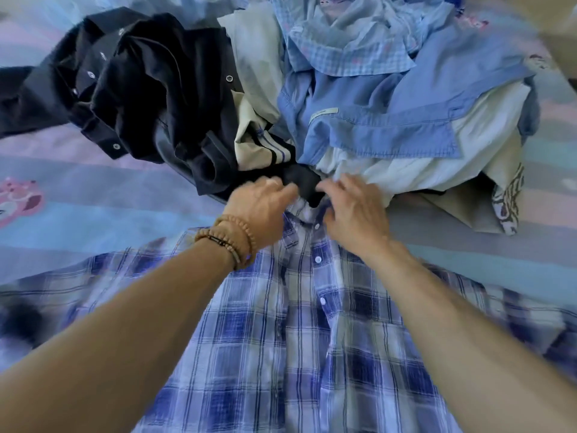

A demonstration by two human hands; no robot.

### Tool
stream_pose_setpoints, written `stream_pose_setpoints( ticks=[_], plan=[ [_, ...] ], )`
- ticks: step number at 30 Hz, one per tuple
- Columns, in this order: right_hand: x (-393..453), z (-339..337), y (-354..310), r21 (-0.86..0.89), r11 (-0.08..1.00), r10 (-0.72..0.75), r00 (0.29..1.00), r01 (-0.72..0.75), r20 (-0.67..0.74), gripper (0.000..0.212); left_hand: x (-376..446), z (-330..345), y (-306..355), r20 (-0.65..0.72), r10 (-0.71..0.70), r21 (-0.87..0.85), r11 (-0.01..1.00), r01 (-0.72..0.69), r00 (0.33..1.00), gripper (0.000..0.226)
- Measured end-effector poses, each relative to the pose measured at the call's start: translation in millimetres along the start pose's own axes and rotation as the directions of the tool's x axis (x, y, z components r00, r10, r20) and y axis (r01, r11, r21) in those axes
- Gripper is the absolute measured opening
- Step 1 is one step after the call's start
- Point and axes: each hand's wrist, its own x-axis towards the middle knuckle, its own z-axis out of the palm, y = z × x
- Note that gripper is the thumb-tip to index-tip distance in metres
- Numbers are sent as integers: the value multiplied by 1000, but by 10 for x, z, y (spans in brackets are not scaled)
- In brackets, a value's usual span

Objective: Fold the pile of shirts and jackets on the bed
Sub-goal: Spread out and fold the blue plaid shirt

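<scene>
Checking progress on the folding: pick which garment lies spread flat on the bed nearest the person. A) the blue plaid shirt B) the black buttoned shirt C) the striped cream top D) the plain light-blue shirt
A: the blue plaid shirt lies spread out, buttoned front up, with both hands, left hand and right hand, at its collar.

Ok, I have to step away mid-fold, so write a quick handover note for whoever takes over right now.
Left hand and right hand: both at the collar of the plaid shirt, fingers loosely curled; blur hides any grip.
Plaid shirt lies spread flat, buttons up, on the bed.
Pile of blue, white and black garments sits beyond it, unfolded.
Done: one shirt laid out.
Left: fold it, then the pile.
</scene>
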Motion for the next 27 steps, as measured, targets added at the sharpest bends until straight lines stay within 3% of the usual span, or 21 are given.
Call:
stream_pose_setpoints(
  ticks=[2,4,7,10,12,14,16,18,20,22,25,27],
  plan=[
    [-10,46,-64,-1,996,-90,971,93,220,44,-31,54,70,334,18,-57,998,2,942,37],
    [-21,110,-76,23,998,-61,927,56,370,42,-39,135,94,498,-9,-53,998,40,867,41],
    [-102,206,-73,7,1000,-11,901,9,433,30,-54,252,128,517,-43,-20,998,62,855,34],
    [-149,219,-49,151,981,68,943,-123,326,14,-59,298,128,374,-50,-203,970,135,926,18],
    [-134,134,-49,343,918,106,958,-197,267,15,-61,266,97,311,-88,-484,842,237,946,2],
    [-86,64,-67,468,846,133,951,-256,280,17,-47,212,88,329,-140,-715,609,343,934,18],
    [-40,102,-93,558,749,202,926,-356,319,19,-64,219,98,366,-176,-818,407,407,914,24],
    [-45,210,-120,574,679,241,878,-457,413,19,-115,338,103,401,-195,-837,320,444,895,24],
    [-110,287,-152,528,658,234,812,-537,535,40,-201,478,117,444,-168,-800,367,474,880,26],
    [-219,262,-189,543,614,231,789,-573,570,56,-275,489,147,486,-147,-736,463,494,861,37],
    [-490,100,-274,626,521,317,813,-580,489,61,-459,284,286,393,-265,-693,543,473,880,46],
    [-769,-56,-339,620,515,465,801,-592,378,52,-727,96,458,300,-402,-642,586,495,865,21]
  ],
)
